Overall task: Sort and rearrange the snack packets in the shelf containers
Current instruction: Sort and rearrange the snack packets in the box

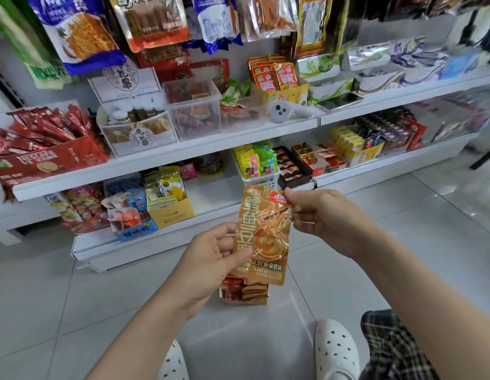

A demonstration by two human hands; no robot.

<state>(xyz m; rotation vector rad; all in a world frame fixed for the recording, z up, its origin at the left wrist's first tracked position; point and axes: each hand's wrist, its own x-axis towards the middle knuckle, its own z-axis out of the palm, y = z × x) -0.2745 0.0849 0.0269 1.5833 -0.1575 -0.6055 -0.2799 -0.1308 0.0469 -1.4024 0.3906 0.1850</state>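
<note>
- Two hands hold one golden-brown snack packet (261, 237) upright between them, above the floor (375, 270).
- The left hand (211, 259) grips the packet's lower left edge, thumb on the front, fingers curled behind.
- The right hand (317, 215) pinches the packet's top right corner between thumb and fingers.
- Directly below the packet, one clear container (243, 293) stands on the floor, packed with red and brown packets; their number cannot be counted.
- Beyond the hands run two white shelves, an upper shelf (183, 153) and a lower shelf (211, 198).
- On the upper shelf, above the left hand, one clear tub (194, 111) holds reddish snacks; farther left, one red carton (49, 160) holds red stick sachets.
- On the lower shelf, just beyond the left hand, one yellow box (171, 212) holds yellow pouches.
- Just above the packet, one white basket (261, 176) holds yellow and green packets.
- Two white perforated clogs show below the hands, with the right clog (337, 349) nearest the right forearm.
</note>
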